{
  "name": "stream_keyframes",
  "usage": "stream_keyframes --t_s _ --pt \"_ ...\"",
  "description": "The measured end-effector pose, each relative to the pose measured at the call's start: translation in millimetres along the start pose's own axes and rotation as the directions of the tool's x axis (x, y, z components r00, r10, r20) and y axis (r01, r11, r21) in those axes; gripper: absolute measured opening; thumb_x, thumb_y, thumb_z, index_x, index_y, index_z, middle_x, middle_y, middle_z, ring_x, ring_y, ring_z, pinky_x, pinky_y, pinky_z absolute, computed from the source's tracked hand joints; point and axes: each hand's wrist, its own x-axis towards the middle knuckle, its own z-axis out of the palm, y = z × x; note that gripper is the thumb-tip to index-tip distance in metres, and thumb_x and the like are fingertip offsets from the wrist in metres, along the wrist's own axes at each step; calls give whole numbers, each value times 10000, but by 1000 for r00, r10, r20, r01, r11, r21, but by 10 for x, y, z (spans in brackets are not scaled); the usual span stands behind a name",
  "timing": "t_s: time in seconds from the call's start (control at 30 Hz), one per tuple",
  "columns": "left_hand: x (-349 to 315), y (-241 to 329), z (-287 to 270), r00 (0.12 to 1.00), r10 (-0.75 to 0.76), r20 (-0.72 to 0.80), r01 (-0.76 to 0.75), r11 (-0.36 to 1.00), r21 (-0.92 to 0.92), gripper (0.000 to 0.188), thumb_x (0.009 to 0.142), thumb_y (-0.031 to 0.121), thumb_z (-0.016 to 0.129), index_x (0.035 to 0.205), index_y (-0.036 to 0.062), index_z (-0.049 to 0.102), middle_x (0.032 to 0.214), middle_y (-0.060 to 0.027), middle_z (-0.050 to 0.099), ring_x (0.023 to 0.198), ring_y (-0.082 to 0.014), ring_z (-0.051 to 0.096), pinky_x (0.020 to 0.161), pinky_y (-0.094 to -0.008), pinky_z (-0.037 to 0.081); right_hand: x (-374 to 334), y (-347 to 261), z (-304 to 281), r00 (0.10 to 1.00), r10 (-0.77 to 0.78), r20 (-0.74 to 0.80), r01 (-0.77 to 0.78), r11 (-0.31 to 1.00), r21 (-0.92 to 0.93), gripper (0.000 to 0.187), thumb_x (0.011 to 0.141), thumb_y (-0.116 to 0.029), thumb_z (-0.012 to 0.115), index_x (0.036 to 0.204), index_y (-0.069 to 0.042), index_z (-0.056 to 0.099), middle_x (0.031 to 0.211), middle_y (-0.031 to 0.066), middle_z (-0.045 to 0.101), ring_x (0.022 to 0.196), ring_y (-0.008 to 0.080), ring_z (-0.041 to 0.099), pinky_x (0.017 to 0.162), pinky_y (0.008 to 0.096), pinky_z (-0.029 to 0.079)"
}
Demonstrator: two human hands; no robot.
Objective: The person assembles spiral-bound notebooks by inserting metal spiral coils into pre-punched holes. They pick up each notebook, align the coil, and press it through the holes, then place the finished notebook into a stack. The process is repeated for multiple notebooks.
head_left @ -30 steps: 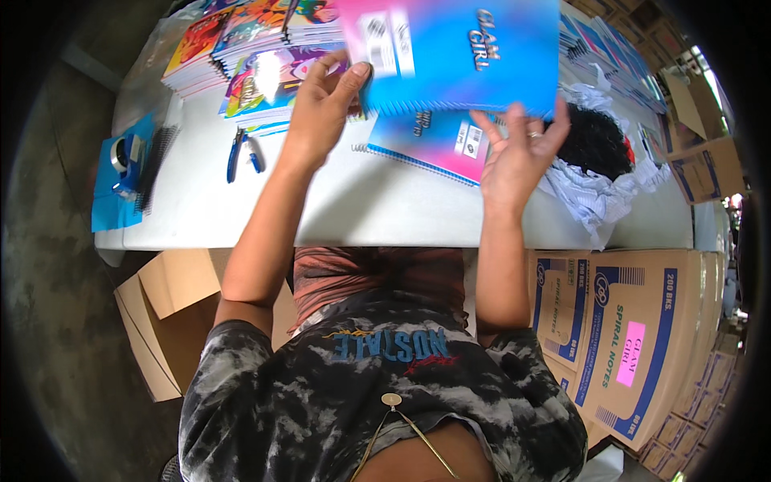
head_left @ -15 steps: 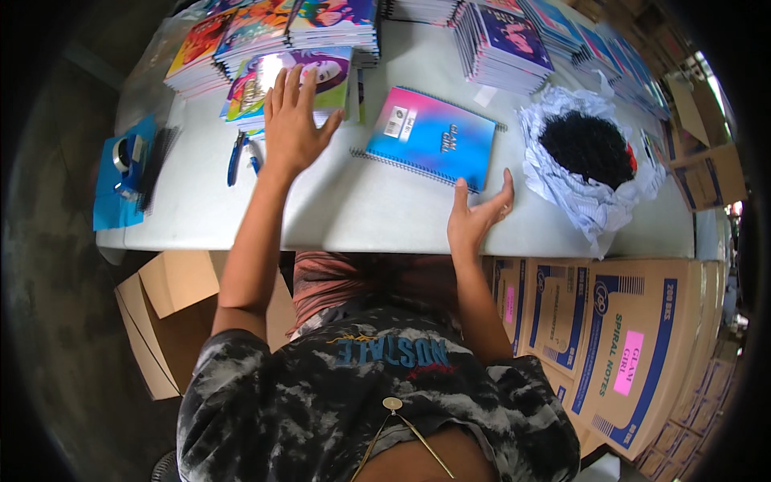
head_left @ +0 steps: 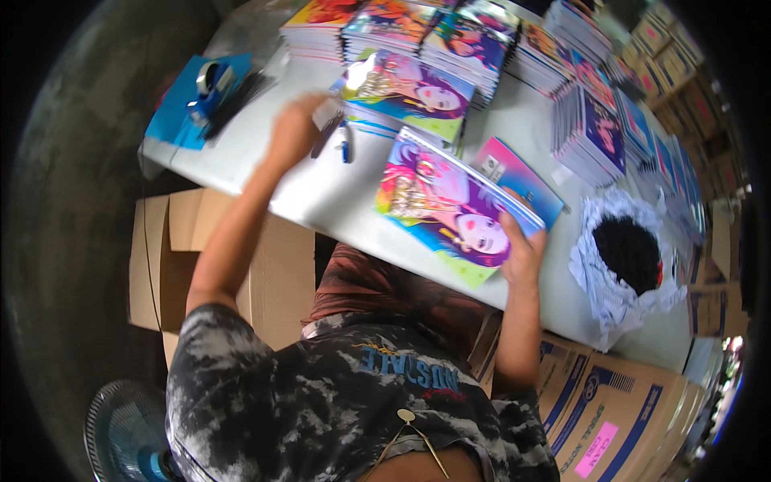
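My right hand grips the right edge of a spiral notebook with a purple-haired portrait cover, thumb on top. This notebook is tilted above the table's front edge and partly covers a pink-and-blue spiral notebook lying on the table. My left hand is over the table beside a blue-and-white pen. Motion blurs its fingers, and whether they hold anything cannot be made out. Just beyond the pen, a low stack of notebooks shows the same portrait cover.
Several notebook stacks line the far side and right of the white table. A blue tape dispenser rests at the left. Crumpled paper with a black stringy bundle lies at the right. Cardboard boxes and a fan stand below.
My right hand now holds a portrait-covered notebook over the pink-and-blue one. My left hand has left the portrait stack and moved beside the pen. The view has turned and shifted.
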Motion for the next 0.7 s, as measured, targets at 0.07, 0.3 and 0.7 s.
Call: stream_keyframes --t_s 0.07,0.3,0.7 --pt "193 -1097 -122 968 -178 -175 217 947 238 318 815 207 570 1108 85 576 1084 -170 582 1003 -326 550 821 -374 451 -26 0 -121 990 -69 126 92 978 -187 289 805 -53 628 1069 55 587 1035 109 616 954 141 562 871 266 418" --pt "-203 -1788 127 788 -614 -51 571 698 432 467 871 421 462 1195 85 455 1056 -187 542 1063 -338 505 862 -482 399 -99 185 -72 971 -160 176 211 921 -327 257 787 -26 649 1035 35 621 993 102 643 888 132 581 848 255 427" --pt "128 -700 -336 930 -355 -98 359 933 29 318 852 245 430 1001 24 604 864 -155 598 781 -279 569 690 -381 436 -35 304 -145 985 -137 106 167 911 -376 299 777 -22 655 1061 54 598 994 98 637 905 133 572 846 262 431"
